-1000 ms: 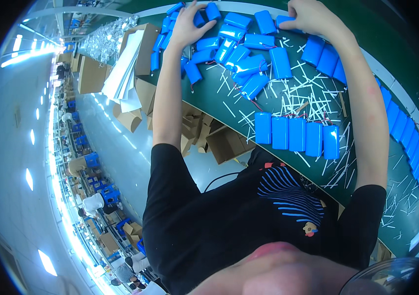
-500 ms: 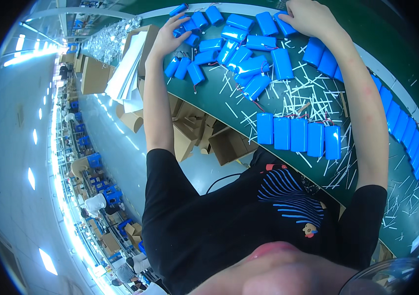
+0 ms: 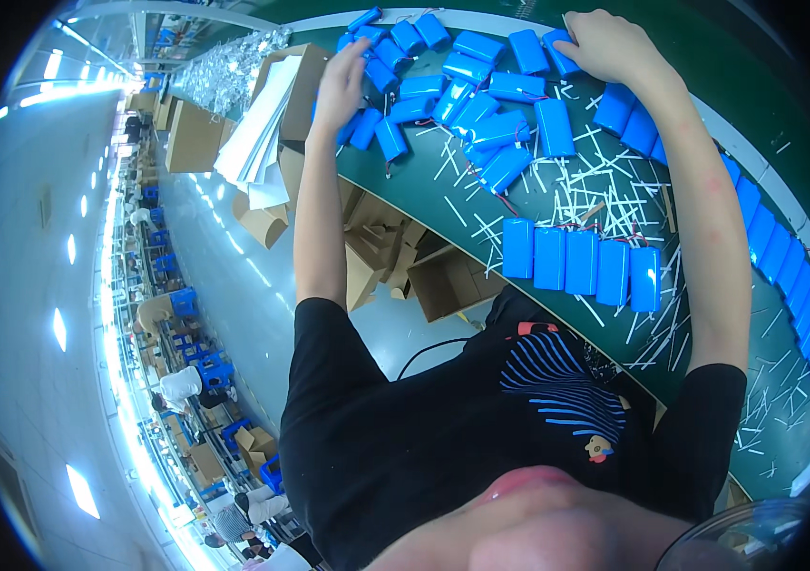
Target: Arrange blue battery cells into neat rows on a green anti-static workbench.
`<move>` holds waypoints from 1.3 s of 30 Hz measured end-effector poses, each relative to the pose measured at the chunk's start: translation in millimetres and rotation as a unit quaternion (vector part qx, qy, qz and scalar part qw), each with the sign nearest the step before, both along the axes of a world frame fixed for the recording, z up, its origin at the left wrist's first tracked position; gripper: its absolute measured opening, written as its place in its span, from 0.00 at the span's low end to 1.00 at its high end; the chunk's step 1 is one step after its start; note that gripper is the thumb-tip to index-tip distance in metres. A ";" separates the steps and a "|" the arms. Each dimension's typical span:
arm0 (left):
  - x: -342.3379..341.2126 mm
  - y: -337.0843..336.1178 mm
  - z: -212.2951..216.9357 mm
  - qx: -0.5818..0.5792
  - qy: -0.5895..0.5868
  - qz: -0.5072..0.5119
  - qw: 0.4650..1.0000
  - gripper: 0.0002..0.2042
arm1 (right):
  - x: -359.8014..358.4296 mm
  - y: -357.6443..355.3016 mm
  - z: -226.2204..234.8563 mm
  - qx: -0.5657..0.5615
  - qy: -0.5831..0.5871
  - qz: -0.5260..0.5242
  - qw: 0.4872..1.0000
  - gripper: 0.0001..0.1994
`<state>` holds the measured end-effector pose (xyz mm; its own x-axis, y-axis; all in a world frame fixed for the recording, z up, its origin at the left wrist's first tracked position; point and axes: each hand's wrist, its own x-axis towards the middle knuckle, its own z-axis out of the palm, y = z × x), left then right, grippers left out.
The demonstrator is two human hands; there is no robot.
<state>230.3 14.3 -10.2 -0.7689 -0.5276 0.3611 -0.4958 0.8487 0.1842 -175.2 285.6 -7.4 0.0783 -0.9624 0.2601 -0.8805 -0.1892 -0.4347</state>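
Observation:
Many blue shrink-wrapped battery packs with thin wire leads lie on a green worktable [image 3: 424, 190]. My left hand [image 3: 340, 86] reaches over the far-left packs, beside a tilted pack [image 3: 379, 76]; its fingers are stretched out and nothing shows in them. My right hand [image 3: 614, 46] is at the far side, thumb and fingers apart, the thumb at the edge of a pack [image 3: 560, 55]. A loose pile of packs [image 3: 500, 130] lies between my hands. Nearer me, several packs [image 3: 581, 262] stand side by side in a neat row.
White strips [image 3: 605, 186] are strewn over the table. A long row of packs [image 3: 785, 257] curves along the right side, partly behind my right forearm. Left of the table are a cardboard box [image 3: 305, 86] with white sheets [image 3: 257, 133] and open cartons [image 3: 448, 281] below. People sit at benches farther left.
My left hand's fingers have drawn closer together and it has turned a little over the far-left packs. My right hand stays by the same pack. The whole view has shifted slightly.

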 end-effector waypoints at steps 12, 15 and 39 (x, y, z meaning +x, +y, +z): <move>-15.0 -78.4 21.3 0.104 -0.164 -0.006 0.981 0.27 | 9.9 -13.7 -8.7 0.046 0.011 -0.079 0.996 0.16; -11.5 -72.3 32.2 0.071 -0.203 0.023 0.976 0.25 | 10.5 -16.7 -12.4 0.050 0.012 -0.088 0.995 0.16; -80.6 -115.1 -4.6 -0.009 -0.198 0.076 0.977 0.24 | 10.2 -11.7 2.9 0.092 -0.005 -0.072 0.993 0.17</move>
